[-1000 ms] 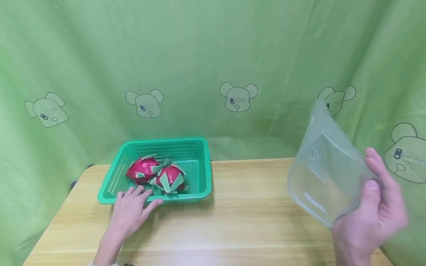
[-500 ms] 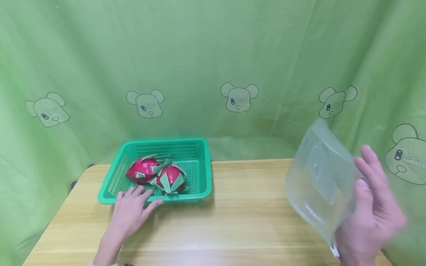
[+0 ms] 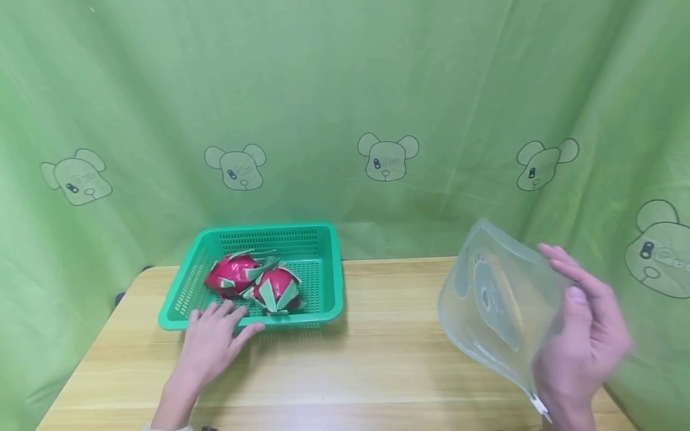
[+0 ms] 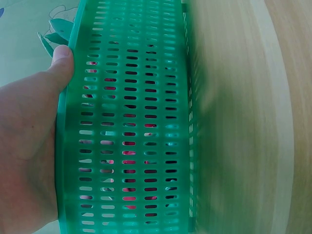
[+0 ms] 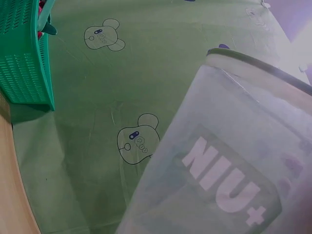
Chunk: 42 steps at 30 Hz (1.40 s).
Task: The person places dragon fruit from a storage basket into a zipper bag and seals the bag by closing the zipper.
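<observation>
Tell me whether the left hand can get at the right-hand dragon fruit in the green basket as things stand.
Probably yes. The left hand rests on the near rim of the green basket, whose top is open, and the right-hand dragon fruit lies just past that rim, uncovered.

Looks like a curtained-off tabletop setup, room type unclear: lt-green cloth (image 3: pixel 302 90) w/ bear-head prints (image 3: pixel 386 170) hangs behind & beside a wood-grain table (image 3: pixel 399 341).
</observation>
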Each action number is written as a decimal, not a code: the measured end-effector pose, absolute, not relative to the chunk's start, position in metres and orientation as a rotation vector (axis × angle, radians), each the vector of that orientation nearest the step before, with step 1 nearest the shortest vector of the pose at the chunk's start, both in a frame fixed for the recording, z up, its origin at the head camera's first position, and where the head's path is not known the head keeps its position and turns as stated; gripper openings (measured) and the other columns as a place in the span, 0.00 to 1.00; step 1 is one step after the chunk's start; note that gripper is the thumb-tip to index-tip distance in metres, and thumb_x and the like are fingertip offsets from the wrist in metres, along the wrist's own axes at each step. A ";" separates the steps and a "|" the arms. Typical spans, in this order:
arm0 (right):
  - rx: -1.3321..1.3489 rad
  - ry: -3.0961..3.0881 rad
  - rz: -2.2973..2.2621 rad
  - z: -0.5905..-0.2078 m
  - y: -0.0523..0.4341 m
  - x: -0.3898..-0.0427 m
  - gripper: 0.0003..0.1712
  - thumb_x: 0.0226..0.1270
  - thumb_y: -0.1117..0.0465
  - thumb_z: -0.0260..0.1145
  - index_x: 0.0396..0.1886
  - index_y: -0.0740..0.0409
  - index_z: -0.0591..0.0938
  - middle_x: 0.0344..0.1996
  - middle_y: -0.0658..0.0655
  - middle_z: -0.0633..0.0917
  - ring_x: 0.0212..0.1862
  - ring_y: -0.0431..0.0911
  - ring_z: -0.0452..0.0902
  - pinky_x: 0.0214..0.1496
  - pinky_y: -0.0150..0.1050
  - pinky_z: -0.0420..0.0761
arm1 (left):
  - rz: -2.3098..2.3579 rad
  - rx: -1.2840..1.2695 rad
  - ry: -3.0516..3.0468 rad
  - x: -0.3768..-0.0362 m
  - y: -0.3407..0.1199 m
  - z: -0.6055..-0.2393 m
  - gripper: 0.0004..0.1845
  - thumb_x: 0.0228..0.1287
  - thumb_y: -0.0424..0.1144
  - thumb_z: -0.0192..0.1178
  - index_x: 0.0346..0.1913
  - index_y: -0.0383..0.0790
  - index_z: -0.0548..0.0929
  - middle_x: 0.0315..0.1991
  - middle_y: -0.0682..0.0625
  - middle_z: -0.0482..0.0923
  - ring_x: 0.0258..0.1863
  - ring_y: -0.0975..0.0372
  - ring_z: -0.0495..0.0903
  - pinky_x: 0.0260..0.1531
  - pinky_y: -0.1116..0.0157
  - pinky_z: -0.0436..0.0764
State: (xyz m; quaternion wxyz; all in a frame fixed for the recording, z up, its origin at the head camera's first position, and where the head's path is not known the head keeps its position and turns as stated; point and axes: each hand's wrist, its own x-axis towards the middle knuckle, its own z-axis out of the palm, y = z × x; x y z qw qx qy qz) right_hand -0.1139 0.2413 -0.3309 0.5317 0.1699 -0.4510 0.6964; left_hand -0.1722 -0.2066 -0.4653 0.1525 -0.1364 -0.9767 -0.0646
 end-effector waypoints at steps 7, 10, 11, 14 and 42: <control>0.366 -0.988 1.567 -0.322 0.236 -0.115 0.18 0.66 0.83 0.41 0.38 0.86 0.79 0.40 0.72 0.87 0.52 0.58 0.84 0.74 0.49 0.68 | -0.191 -0.385 -2.803 -0.172 -0.204 -0.463 0.34 0.68 0.70 0.56 0.55 0.44 0.87 0.48 0.44 0.82 0.47 0.48 0.76 0.41 0.50 0.70; 0.319 -1.096 1.464 -0.320 0.235 -0.115 0.19 0.66 0.83 0.42 0.38 0.82 0.81 0.41 0.70 0.88 0.52 0.55 0.84 0.73 0.48 0.70 | -0.191 -0.383 -2.802 -0.172 -0.203 -0.463 0.35 0.68 0.71 0.55 0.55 0.44 0.87 0.48 0.45 0.82 0.47 0.48 0.76 0.41 0.50 0.69; 0.304 -1.136 1.428 -0.321 0.235 -0.115 0.19 0.67 0.83 0.43 0.38 0.80 0.82 0.42 0.69 0.88 0.53 0.54 0.84 0.73 0.48 0.70 | -0.190 -0.383 -2.801 -0.172 -0.203 -0.462 0.35 0.68 0.71 0.55 0.55 0.44 0.87 0.48 0.45 0.82 0.47 0.48 0.76 0.41 0.50 0.69; 0.291 -1.210 1.373 -0.324 0.237 -0.116 0.19 0.69 0.82 0.43 0.40 0.79 0.83 0.44 0.67 0.88 0.54 0.53 0.84 0.73 0.48 0.71 | -0.196 -0.384 -2.807 -0.171 -0.202 -0.461 0.35 0.68 0.71 0.54 0.55 0.43 0.87 0.48 0.45 0.82 0.48 0.48 0.77 0.42 0.50 0.70; 0.399 -1.450 1.275 -0.344 0.227 -0.114 0.18 0.74 0.79 0.44 0.47 0.79 0.82 0.50 0.67 0.87 0.59 0.51 0.80 0.71 0.44 0.72 | -1.424 -0.842 -2.511 -0.131 -0.053 -0.386 0.25 0.75 0.53 0.60 0.69 0.52 0.75 0.56 0.62 0.78 0.55 0.64 0.78 0.55 0.57 0.82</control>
